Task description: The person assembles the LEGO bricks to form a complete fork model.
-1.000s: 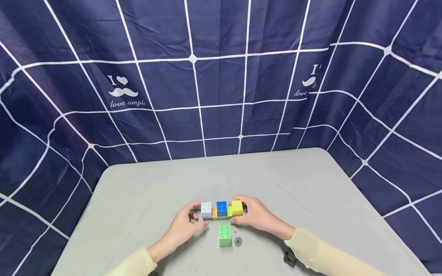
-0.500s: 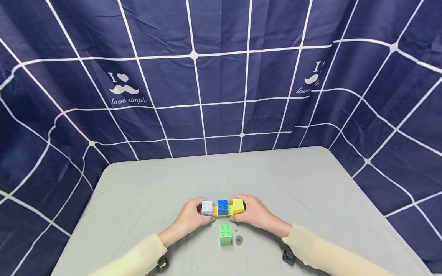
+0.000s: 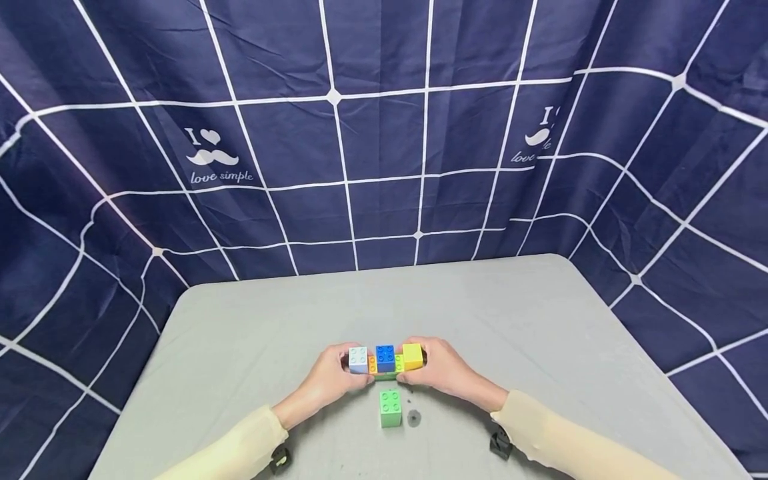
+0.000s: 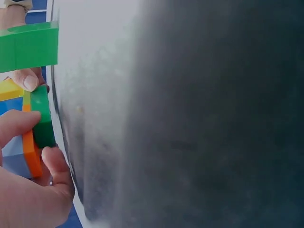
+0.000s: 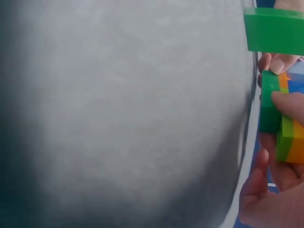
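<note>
Both hands hold a small structure of toy building bricks between them. Its bottom is a green brick (image 4: 43, 118), with an orange brick (image 4: 31, 154) and a lime brick (image 5: 284, 137) side by side on it. Above sit a light blue brick (image 3: 358, 360) at the left, a dark blue brick (image 3: 385, 359) in the middle and a yellow brick (image 3: 412, 357) at the right. My left hand (image 3: 329, 375) grips the left end, thumb in front, fingers behind. My right hand (image 3: 443, 367) grips the right end likewise. Nearer me, a separate green brick (image 3: 390, 409) stands on the table.
The grey table (image 3: 288, 320) has rounded far corners. Navy curtains (image 3: 384, 147) with white lines hang behind it and at both sides. A dark spot (image 3: 414, 418) marks the tabletop right of the separate green brick. A black wrist device (image 3: 501, 443) hangs under the right sleeve.
The left hand has moved right and closed its fingers around the structure's left end. The right hand keeps its grip. Over the last half second, hands and bricks look nearly still.
</note>
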Tool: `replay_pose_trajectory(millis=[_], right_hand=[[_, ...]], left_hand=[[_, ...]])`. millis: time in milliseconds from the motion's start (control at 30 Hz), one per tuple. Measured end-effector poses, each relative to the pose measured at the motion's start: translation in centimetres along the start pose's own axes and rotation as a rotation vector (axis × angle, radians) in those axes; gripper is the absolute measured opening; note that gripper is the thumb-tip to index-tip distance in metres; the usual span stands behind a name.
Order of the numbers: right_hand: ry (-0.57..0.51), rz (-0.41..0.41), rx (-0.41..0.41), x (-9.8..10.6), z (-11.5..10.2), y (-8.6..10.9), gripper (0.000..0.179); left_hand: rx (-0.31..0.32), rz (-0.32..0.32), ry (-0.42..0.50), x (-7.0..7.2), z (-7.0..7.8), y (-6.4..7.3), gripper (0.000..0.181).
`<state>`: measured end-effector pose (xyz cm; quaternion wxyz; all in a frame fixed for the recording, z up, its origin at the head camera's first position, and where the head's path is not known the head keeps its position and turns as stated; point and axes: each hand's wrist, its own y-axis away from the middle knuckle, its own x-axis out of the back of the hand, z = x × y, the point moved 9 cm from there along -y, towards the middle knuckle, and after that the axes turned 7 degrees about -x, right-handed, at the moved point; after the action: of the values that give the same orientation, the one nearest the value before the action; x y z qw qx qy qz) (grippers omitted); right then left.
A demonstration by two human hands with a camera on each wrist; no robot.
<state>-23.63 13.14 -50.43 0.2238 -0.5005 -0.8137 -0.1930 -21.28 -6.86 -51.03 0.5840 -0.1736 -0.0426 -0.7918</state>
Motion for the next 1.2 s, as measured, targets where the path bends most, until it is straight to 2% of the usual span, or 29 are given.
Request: replay_pose_trajectory(millis=[267, 533, 833, 1200], right_hand=[[-0.055, -0.009, 0.034, 0.3, -1.2, 0.0, 0.039], [-0.094, -0.022, 0.031, 0.6, -1.5, 0.3, 0.038], [-0.099, 0.004, 0.057, 1.1, -1.8, 0.6, 0.039], [-0.099, 0.042, 0.054, 1.7, -2.1, 1.1, 0.046]], left_hand=[[0.009, 0.020, 0.091, 0.6, 0.8, 0.1, 0.038], [0.012, 0.019, 0.069, 0.7, 1.0, 0.1, 0.036], [-0.001, 0.025, 0.139, 0.6, 1.7, 0.1, 0.038], [-0.015, 0.046, 0.121, 0.8, 2.3, 0.6, 0.037]])
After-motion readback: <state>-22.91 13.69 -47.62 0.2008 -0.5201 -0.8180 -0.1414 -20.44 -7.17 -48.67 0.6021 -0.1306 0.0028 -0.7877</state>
